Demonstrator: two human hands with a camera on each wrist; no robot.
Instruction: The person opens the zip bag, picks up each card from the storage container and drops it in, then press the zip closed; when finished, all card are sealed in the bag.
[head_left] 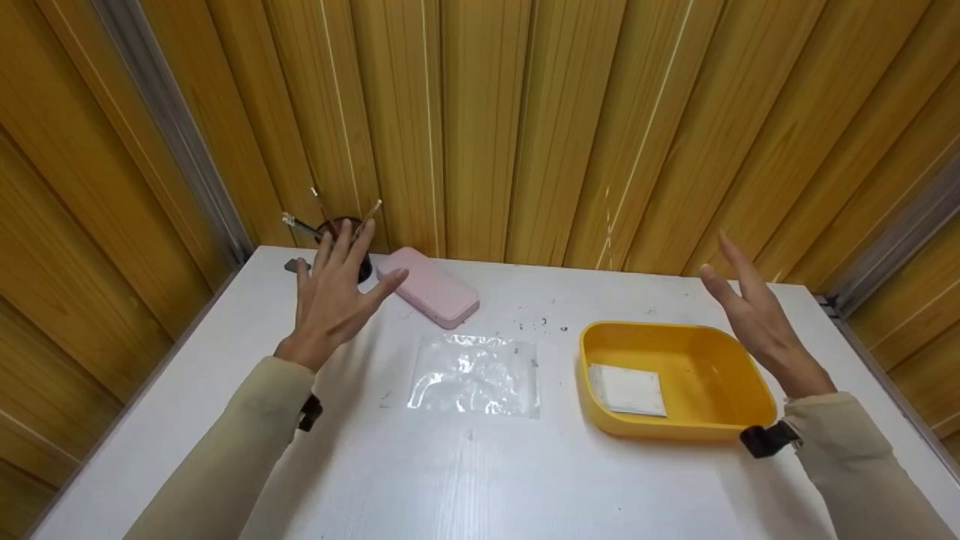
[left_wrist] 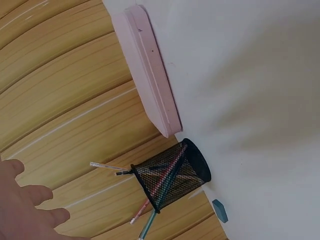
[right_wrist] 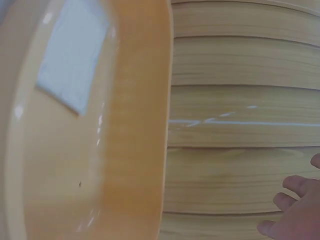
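Note:
My left hand (head_left: pixel 334 300) is held above the table with its fingers spread, holding nothing. In the head view it partly covers a black mesh pen cup (left_wrist: pixel 172 175) with several pencils in it. A pink case (head_left: pixel 431 289) lies just right of the cup. My right hand (head_left: pixel 765 330) is raised over the right end of a yellow tray (head_left: pixel 675 431), fingers extended and nothing in its grasp. Inside the tray, at the left, is a small stack of white square packets or sheets (head_left: pixel 628 390). A clear plastic bag (head_left: pixel 474 375) lies flat between the hands.
A small dark green piece (left_wrist: pixel 220 211) lies beside the pen cup. Small dark specks mark the white table (head_left: pixel 465 480) behind the bag. A wood-patterned wall (head_left: pixel 487 135) rises right behind the table's far edge, with similar panels on both sides.

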